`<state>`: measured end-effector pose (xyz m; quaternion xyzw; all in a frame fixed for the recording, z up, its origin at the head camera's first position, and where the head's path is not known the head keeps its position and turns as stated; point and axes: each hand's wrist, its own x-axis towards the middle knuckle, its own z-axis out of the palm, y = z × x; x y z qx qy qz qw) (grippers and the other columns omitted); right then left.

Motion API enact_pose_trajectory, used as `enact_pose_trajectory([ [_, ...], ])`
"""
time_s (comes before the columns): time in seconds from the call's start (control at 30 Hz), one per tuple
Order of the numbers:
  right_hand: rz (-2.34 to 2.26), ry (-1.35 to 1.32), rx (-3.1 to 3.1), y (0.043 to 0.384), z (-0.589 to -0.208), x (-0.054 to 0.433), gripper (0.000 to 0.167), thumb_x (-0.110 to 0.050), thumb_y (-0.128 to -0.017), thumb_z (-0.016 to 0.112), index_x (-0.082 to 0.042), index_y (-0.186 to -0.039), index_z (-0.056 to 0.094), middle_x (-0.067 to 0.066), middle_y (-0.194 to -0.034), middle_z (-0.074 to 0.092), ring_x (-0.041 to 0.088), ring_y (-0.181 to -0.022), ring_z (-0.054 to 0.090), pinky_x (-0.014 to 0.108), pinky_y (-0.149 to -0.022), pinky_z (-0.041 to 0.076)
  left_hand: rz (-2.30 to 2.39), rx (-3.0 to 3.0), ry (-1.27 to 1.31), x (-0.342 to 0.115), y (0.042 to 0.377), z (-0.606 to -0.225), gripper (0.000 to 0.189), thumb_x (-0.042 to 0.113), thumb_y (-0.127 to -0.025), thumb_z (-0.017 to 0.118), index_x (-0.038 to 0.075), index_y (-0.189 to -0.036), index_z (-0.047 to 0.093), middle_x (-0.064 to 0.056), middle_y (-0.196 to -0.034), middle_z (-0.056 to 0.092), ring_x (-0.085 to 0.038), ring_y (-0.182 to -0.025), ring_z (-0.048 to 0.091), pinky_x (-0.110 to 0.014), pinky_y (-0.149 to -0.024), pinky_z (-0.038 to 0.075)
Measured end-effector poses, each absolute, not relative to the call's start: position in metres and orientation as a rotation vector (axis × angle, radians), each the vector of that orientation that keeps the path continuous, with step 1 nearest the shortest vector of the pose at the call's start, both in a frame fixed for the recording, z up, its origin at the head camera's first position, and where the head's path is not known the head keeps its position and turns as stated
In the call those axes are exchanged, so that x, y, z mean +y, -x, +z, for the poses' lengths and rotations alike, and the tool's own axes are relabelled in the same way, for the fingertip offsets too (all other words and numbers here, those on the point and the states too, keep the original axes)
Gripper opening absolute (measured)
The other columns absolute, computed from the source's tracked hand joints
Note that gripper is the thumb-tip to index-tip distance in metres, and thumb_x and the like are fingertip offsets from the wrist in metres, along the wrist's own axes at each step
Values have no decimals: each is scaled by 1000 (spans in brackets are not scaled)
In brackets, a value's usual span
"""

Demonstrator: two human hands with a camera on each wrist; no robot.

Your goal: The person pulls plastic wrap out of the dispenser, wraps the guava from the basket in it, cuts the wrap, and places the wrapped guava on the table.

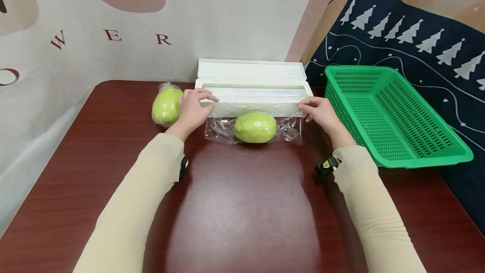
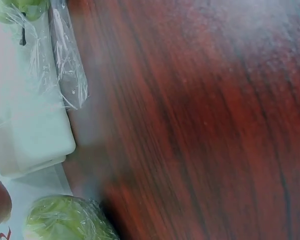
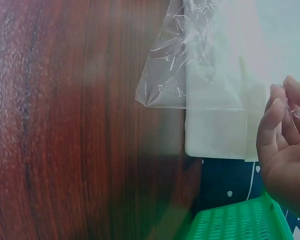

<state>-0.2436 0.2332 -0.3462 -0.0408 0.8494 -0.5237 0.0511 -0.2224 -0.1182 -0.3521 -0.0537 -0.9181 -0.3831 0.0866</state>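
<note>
A white cling film dispenser box (image 1: 254, 110) stands at the back of the table with its lid raised. Clear cling film (image 1: 291, 132) hangs down its front onto the table, around a yellow-green oval fruit (image 1: 255, 127). My right hand (image 1: 316, 111) is at the box's right end, pinching film between thumb and fingers, as the right wrist view shows. Over the box's left end, my left hand (image 1: 195, 106) has its fingers extended and thumb apart. Left of it sits a second green fruit (image 1: 166, 105) wrapped in film. The left wrist view catches only part of that hand.
A green plastic basket (image 1: 398, 117) with perforated sides stands at the right, close to my right forearm. Behind the dark red wooden table (image 1: 246, 214) hang a pale printed cloth (image 1: 235, 16) and a navy tree-patterned cloth (image 1: 394, 62).
</note>
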Motion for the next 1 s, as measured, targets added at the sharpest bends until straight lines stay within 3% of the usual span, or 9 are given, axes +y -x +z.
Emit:
enact_pose_trajectory([
  [0.33,-1638,148,2511,240,-345,238,23,-17,-92,58,4,-103,59,-4,-73,59,4,-52,54,19,-54,51,-1167,-2728,193,-122,223,-351,18,13,-83,59,9,-96,71,-9,-118,65,-29,-117,45,-48,-107,20],
  [0.5,-1769,196,2351,239,-348,245,8,-13,-92,59,-8,-93,64,-4,-82,63,5,-58,60,19,-60,54,-1174,-2737,196,-124,222,-350,17,15,-84,60,10,-96,71,-9,-115,66,-28,-116,46,-48,-107,20],
  [0.63,-1861,389,2085,239,-353,255,20,-2,-92,55,-15,-86,70,-1,-88,70,9,-68,66,22,-67,56,-1226,-2722,248,-126,218,-348,15,12,-84,61,7,-93,72,-12,-110,68,-29,-114,51,-46,-107,25],
  [0.7,-1818,502,1946,239,-356,260,26,4,-91,53,-13,-86,72,1,-92,71,11,-76,69,25,-73,57,-1258,-2724,324,-129,213,-348,14,9,-84,60,4,-91,71,-14,-107,68,-30,-111,54,-45,-105,30],
  [0.8,-1596,626,1915,238,-359,265,22,4,-89,55,-8,-88,73,0,-96,72,10,-88,68,24,-82,54,-1243,-2759,476,-135,203,-353,12,4,-83,60,2,-88,71,-16,-100,69,-30,-104,56,-45,-98,39],
  [0.9,-1338,672,2036,238,-362,265,11,-1,-86,62,1,-91,72,1,-100,72,6,-95,66,21,-84,52,-1083,-2817,633,-139,194,-360,11,1,-80,63,7,-84,72,-12,-92,70,-28,-98,57,-44,-92,41],
  [1.0,-1161,683,2165,238,-362,260,15,-3,-83,66,9,-91,69,12,-104,71,1,-95,64,19,-83,51,-832,-2865,801,-137,189,-368,15,1,-78,64,14,-80,72,-5,-87,71,-24,-93,58,-44,-88,39],
])
